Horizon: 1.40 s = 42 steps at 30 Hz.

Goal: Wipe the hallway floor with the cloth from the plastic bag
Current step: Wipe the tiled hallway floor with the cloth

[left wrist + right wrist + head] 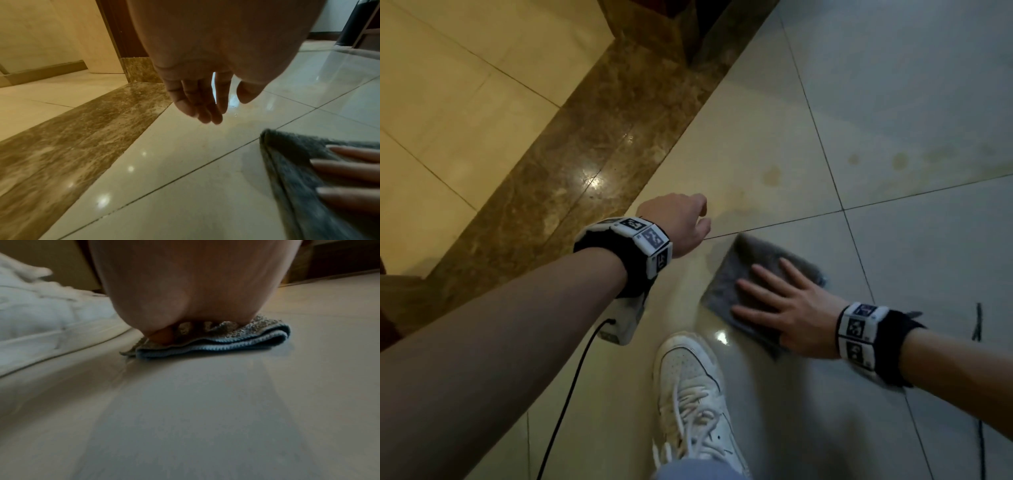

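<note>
A folded grey cloth (pixel 746 274) lies flat on the pale floor tiles (pixel 774 144), just below a grout line. My right hand (pixel 784 301) presses on it with fingers straight and spread. In the left wrist view the cloth (pixel 298 162) shows at the right with those fingers (pixel 345 168) on top. In the right wrist view the cloth's blue-edged folds (pixel 216 344) stick out under my palm. My left hand (pixel 681 222) hangs above the floor left of the cloth, holding nothing; its fingers (pixel 199 100) hang loosely. No plastic bag is in view.
A brown marble strip (pixel 571 164) runs diagonally at the left, with cream tiles beyond. My white sneaker (pixel 695 394) stands just below the cloth. Faint brownish stains (pixel 774 174) mark the tile above the cloth. A dark wooden frame (pixel 654 20) stands at the top.
</note>
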Available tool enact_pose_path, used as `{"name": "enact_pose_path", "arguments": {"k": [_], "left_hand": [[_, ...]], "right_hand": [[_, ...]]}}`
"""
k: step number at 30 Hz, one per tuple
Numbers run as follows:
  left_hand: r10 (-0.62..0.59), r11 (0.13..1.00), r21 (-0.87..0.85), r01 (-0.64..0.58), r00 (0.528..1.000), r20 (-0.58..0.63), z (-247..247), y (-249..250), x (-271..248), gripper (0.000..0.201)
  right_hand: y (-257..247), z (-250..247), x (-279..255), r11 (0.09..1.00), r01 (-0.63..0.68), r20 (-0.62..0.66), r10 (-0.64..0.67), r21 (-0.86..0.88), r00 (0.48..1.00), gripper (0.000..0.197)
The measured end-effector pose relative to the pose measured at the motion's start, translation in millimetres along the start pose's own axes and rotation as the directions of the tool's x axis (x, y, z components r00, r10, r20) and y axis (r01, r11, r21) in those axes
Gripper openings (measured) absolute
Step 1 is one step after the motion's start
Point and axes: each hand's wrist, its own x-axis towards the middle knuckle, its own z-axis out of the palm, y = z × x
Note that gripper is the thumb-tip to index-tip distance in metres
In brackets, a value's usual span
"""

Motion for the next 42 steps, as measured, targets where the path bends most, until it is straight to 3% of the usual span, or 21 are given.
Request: {"name": "enact_pose_path", "arguments": {"k": [3,5,7,10,14,16,19,21,23,25,28,30,31,34,37,40,42], "left_hand": [[-0.026,0.999,0.047,0.025,0.999,0.021,9,-2,-7,0.031],[-0.030,0.997,0.066,0.026,0.997,0.064,19,-4,-13,0.033],[-0.040,0.997,0.066,0.033,0.994,0.098,27,-7,-20,0.033],[-0.053,0.997,0.067,0.046,0.992,0.113,37,-11,-27,0.032],[-0.071,0.996,0.065,0.064,0.992,0.104,41,-20,-29,0.031],[-0.084,0.995,0.054,0.080,0.993,0.084,39,-25,-28,0.031],[-0.104,0.995,0.002,0.104,0.994,0.045,38,-29,-25,0.031],[-0.124,0.992,-0.035,0.125,0.992,0.024,38,-30,-22,0.030],[-0.132,0.988,-0.075,0.134,0.991,0.031,39,-30,-20,0.029],[-0.133,0.983,-0.125,0.137,0.990,0.039,41,-30,-20,0.027],[-0.147,0.968,-0.201,0.152,0.988,0.043,45,-31,-22,0.023],[-0.149,0.966,-0.206,0.157,0.987,0.056,48,-32,-25,0.025],[-0.144,0.969,-0.192,0.153,0.988,0.060,49,-33,-27,0.025],[-0.144,0.975,-0.158,0.153,0.987,0.066,51,-37,-30,0.026],[-0.150,0.972,-0.171,0.160,0.986,0.067,52,-42,-29,0.027],[-0.149,0.970,-0.188,0.154,0.988,0.042,50,-45,-26,0.027],[-0.150,0.970,-0.189,0.150,0.989,0.018,48,-45,-25,0.027]], "right_hand": [[7,1,2,0.996,0.084,-0.020,-0.084,-0.025,0.996,0.075],[22,-4,3,0.999,0.049,-0.025,-0.049,0.002,0.999,0.071],[46,-10,4,0.994,-0.094,0.000,0.094,0.053,0.996,0.074],[85,-20,10,0.932,-0.341,-0.021,0.346,0.120,0.938,0.071],[80,-32,29,0.854,-0.485,0.068,0.481,0.189,0.874,0.073],[55,-30,32,0.895,-0.416,0.024,0.418,0.160,0.908,0.073],[9,-19,26,0.988,-0.135,0.008,0.134,0.075,0.991,0.077],[-11,-9,24,0.999,0.036,-0.003,-0.036,0.008,0.999,0.076],[-8,-7,24,0.994,0.113,0.014,-0.113,0.003,0.993,0.074],[9,-10,29,0.994,0.112,0.015,-0.112,0.001,0.994,0.074],[44,-28,37,0.992,-0.097,-0.030,0.100,0.074,0.995,0.075],[72,-36,46,0.950,-0.283,-0.068,0.294,0.134,0.954,0.072],[83,-43,52,0.918,-0.366,-0.019,0.373,0.155,0.928,0.071],[86,-57,70,0.853,-0.470,0.051,0.471,0.228,0.881,0.074],[50,-55,77,0.899,-0.394,0.042,0.394,0.191,0.918,0.076],[5,-51,73,0.984,-0.167,0.061,0.163,0.057,0.985,0.078],[-6,-46,74,1.000,-0.020,0.063,0.020,0.000,0.998,0.078]]}}
